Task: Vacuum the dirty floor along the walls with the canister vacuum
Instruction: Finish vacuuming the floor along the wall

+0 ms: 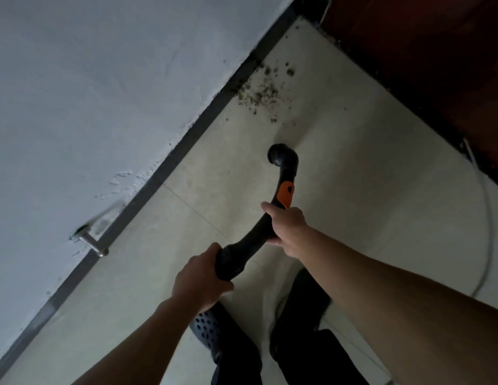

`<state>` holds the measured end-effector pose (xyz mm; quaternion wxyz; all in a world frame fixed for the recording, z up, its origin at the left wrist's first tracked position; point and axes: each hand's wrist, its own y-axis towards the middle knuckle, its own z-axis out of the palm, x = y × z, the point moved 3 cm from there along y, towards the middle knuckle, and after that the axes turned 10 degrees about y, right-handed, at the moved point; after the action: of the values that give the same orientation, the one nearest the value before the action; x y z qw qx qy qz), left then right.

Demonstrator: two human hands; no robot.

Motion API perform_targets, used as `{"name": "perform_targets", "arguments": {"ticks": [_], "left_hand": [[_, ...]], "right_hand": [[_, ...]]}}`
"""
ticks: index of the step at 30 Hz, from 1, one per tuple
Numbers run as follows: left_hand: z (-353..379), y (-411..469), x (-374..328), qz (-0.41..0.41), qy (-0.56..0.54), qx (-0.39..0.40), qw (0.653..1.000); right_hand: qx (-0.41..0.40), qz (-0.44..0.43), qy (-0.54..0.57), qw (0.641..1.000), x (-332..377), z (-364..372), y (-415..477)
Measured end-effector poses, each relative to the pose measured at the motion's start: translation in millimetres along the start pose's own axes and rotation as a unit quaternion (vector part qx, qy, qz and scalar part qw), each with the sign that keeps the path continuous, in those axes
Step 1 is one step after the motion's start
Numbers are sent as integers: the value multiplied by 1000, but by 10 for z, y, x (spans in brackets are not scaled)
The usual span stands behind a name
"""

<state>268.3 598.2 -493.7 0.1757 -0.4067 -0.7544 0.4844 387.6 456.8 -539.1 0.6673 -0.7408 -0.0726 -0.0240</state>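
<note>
Clenching my left hand (200,279) and right hand (286,229) round the wand (253,240), I risked scattering the dirt (259,91) beyond my fingers (274,241) by lunging.

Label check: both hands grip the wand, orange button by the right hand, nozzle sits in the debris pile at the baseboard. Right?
No. Head view: the nozzle is short of the debris pile at the baseboard. Left hand and right hand grip the wand, orange button by the right.
</note>
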Motion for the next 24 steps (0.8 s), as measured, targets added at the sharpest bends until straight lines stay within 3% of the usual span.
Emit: {"name": "perform_targets", "arguments": {"ticks": [7, 18, 24], "left_hand": [[-43, 456, -584, 36, -45, -12, 998], [-593, 550, 82, -4, -43, -73, 996], [-790, 715, -234, 41, -65, -92, 993]], "right_hand": [[-43, -62, -10, 997, 655, -292, 159], [41, -60, -24, 997, 764, 637, 186], [15, -96, -34, 995, 1168, 528, 189]]}}
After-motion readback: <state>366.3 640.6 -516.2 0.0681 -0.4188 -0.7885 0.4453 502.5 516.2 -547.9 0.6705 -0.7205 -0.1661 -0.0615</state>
